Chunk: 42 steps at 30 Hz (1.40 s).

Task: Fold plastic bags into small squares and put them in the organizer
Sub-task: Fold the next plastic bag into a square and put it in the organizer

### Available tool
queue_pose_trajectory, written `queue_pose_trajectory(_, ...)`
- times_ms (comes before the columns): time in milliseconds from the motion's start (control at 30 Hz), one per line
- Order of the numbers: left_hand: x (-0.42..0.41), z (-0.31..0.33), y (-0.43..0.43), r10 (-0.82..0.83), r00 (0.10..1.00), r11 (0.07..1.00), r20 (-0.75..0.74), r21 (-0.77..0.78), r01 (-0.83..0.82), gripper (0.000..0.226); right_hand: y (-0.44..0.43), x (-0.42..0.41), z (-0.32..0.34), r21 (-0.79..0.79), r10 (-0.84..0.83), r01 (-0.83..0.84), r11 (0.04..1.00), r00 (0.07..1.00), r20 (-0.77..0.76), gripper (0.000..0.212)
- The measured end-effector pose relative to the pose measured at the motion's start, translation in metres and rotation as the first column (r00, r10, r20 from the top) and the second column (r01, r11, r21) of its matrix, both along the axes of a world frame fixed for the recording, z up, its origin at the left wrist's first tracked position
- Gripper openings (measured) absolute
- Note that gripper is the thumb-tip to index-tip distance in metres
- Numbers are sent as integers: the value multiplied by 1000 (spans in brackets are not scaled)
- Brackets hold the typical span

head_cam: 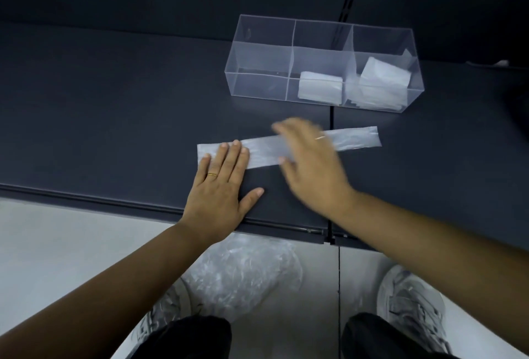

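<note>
A clear plastic bag, folded into a long narrow strip, lies flat on the dark table. My left hand presses flat on the strip's left end, fingers spread, a ring on one finger. My right hand is blurred and lies flat over the strip's middle, fingers apart, holding nothing. Behind the strip stands a clear organizer with several compartments. One folded bag sits in its front middle compartment, and more folded bags fill the right one.
The dark table has a front edge running below my hands and a seam down its middle. On the light floor under it lies a pile of crumpled clear bags, between my two white shoes.
</note>
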<state>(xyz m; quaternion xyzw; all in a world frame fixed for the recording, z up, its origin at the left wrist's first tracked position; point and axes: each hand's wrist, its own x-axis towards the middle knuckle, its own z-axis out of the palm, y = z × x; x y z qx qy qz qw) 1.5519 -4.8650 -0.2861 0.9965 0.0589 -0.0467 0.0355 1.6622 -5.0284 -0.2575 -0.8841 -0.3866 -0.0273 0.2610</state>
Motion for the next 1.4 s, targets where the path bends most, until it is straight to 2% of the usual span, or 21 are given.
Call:
queue_pose_trajectory(67,-1,-1,-1,-12,1000,1000,0,6,12,78,9,-14,-11,-217,217,-233,948,971,-96,59)
queue_pose_trajectory(100,-1,-1,-1,-18,1000,1000,-2,8,18,78,9,-15,-18,-323,250,-270,907,963,-104,61)
queue_pose_trajectory(200,0,0,0,-19,1000,1000,14,-4,19,78,-12,0,-27,-498,212,-212,841,976,-58,73)
queue_pose_trajectory(300,0,0,0,-18,1000,1000,11,2,18,78,-50,22,-25,-536,95,-106,838,994,-48,85)
queue_pose_trajectory(400,1,-1,0,-24,1000,1000,17,11,24,78,-91,38,-23,-565,-37,-8,825,997,-68,88)
queue_pose_trajectory(500,0,0,0,-28,999,1000,24,14,27,78,-118,53,-18,-481,-178,99,871,976,-122,72)
queue_pose_trajectory(567,0,1,-1,-24,999,1000,24,8,24,78,-124,64,-14,-258,-278,230,938,946,-167,54)
queue_pose_trajectory(633,0,2,-1,-24,1000,1000,20,3,24,78,-120,77,-10,-106,-361,348,932,917,-167,41)
queue_pose_trajectory(700,0,2,-1,-23,1000,1000,12,-3,23,78,-114,88,-8,-125,-385,367,922,908,-168,34)
queue_pose_trajectory(833,1,3,1,-29,1000,999,11,-24,30,79,-107,96,-10,-166,-315,286,944,930,-187,9)
queue_pose_trajectory(933,4,2,8,-71,997,996,19,-46,72,82,-112,91,-6,-110,-284,264,958,924,-255,12)
queue_pose_trajectory(1000,9,2,19,-134,990,988,33,-71,136,84,-119,81,4,-28,-312,336,941,834,-456,16)
queue_pose_trajectory(1067,15,6,32,-204,978,973,36,-101,207,86,-124,63,12,31,-290,421,907,676,-677,15)
queue_pose_trajectory(1133,21,14,31,-261,964,955,57,-129,266,87,-131,44,19,35,-250,478,878,520,-816,13)
queue_pose_trajectory(1267,22,27,-37,-349,929,879,122,-302,370,98,-143,4,44,-13,-176,499,867,281,-943,22)
queue_pose_trajectory(1333,16,30,-83,-373,919,831,126,-396,392,97,-143,-13,60,-18,-129,456,890,214,-968,24)
queue_pose_trajectory(1400,10,34,-114,-304,934,775,186,-522,356,85,-139,-26,77,30,-43,366,930,189,-981,24)
